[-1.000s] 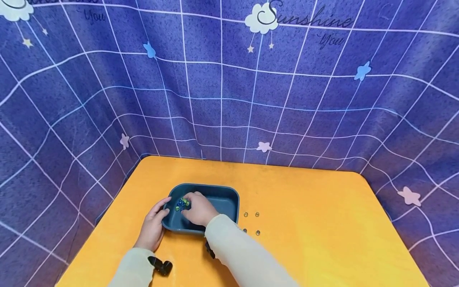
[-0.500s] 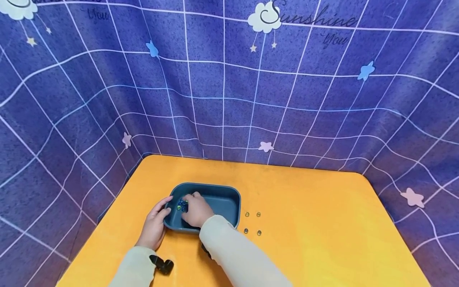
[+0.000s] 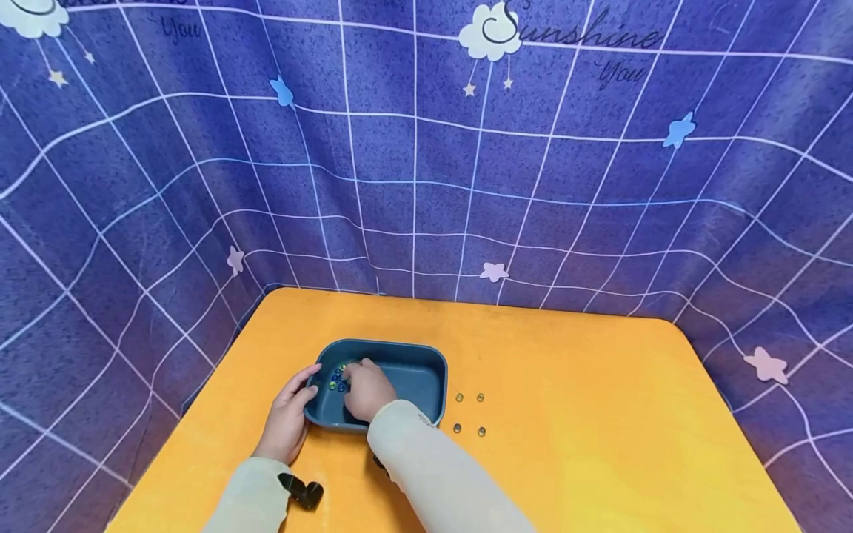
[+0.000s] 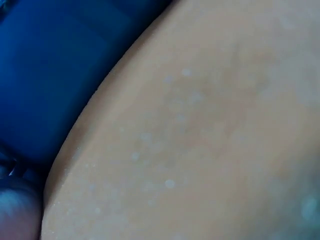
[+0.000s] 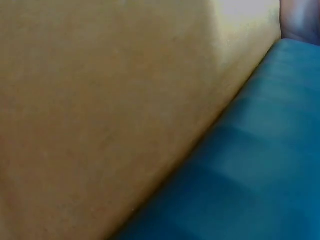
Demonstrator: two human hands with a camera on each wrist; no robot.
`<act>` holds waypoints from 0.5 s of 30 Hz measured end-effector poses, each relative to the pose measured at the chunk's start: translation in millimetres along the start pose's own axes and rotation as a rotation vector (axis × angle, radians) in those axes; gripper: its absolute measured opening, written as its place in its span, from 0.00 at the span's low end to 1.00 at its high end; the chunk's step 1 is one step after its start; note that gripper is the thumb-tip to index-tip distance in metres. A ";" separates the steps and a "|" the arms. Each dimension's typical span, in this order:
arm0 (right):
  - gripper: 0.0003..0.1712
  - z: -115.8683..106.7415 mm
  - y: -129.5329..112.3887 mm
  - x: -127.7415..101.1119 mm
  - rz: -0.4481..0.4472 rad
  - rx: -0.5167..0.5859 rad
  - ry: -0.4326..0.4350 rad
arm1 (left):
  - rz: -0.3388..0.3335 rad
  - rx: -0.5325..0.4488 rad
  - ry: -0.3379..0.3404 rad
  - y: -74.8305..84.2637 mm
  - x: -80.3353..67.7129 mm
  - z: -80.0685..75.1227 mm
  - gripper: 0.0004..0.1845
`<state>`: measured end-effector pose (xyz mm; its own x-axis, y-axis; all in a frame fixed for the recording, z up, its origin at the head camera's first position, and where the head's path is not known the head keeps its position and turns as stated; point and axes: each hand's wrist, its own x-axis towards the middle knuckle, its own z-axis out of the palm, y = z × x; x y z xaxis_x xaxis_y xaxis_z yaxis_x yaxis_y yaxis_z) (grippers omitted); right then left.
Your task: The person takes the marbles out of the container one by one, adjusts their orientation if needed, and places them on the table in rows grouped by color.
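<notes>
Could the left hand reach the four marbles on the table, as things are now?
Probably not directly: the left hand touches the left end of the tray, and tray and right hand lie between it and the marbles.

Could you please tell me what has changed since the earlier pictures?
The right sleeve has swung slightly left, fully uncovering one marble outside the tray; the marbles inside, by the right hand, have shifted. Any grip there is hidden. The left hand, tray and outside marbles stayed put.

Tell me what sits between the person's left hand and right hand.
In the head view, small blue and green balls lie between the left hand and right hand, inside the dark blue tray.
</notes>
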<state>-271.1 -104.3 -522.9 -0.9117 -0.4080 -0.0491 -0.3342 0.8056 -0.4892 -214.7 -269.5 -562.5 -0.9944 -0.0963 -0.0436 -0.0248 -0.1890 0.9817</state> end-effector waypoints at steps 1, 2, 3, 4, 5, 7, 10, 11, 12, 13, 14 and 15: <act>0.17 0.3 -0.3 0.4 0.004 0.002 -0.003 | 0.000 0.000 0.001 0.0 0.1 0.0 0.24; 0.16 0.6 -0.4 0.9 0.008 0.003 -0.005 | 0.000 0.001 0.004 -0.1 0.2 0.0 0.24; 0.16 1.0 -0.2 1.3 0.010 0.006 -0.008 | -0.002 0.002 0.006 -0.1 0.3 -0.1 0.24; 0.15 1.3 -0.1 1.6 0.011 0.010 -0.008 | -0.003 0.003 0.009 -0.2 0.5 0.0 0.24; 0.15 1.3 0.3 1.8 0.015 0.013 -0.010 | -0.004 0.002 0.012 -0.4 0.6 0.0 0.25; 0.12 1.3 1.0 2.6 0.017 0.011 -0.009 | -0.007 -0.001 0.017 -0.8 0.9 0.0 0.25; 0.07 0.4 1.9 3.4 0.008 -0.003 0.000 | -0.014 -0.005 0.020 -0.8 1.4 0.3 0.25; 0.06 0.1 2.2 3.6 0.006 -0.009 -0.001 | -0.017 -0.007 0.021 -0.8 1.5 0.2 0.25; 0.07 -0.1 2.3 3.8 0.002 -0.016 0.001 | -0.021 -0.007 0.022 -0.7 1.4 0.2 0.25; 0.07 -0.3 2.3 3.9 0.000 -0.018 0.002 | -0.023 -0.007 0.023 -0.6 1.4 0.1 0.25; 0.08 -0.6 2.2 4.0 0.001 -0.015 0.001 | -0.025 -0.007 0.023 -0.5 1.5 0.0 0.25; 0.08 -0.7 2.2 4.0 0.003 -0.010 -0.002 | -0.027 -0.006 0.024 -0.3 1.5 -0.1 0.25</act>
<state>-275.7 -103.9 -523.6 -0.9123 -0.4061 -0.0524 -0.3335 0.8111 -0.4805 -216.1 -269.7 -562.9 -0.9906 -0.1145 -0.0751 -0.0513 -0.1978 0.9789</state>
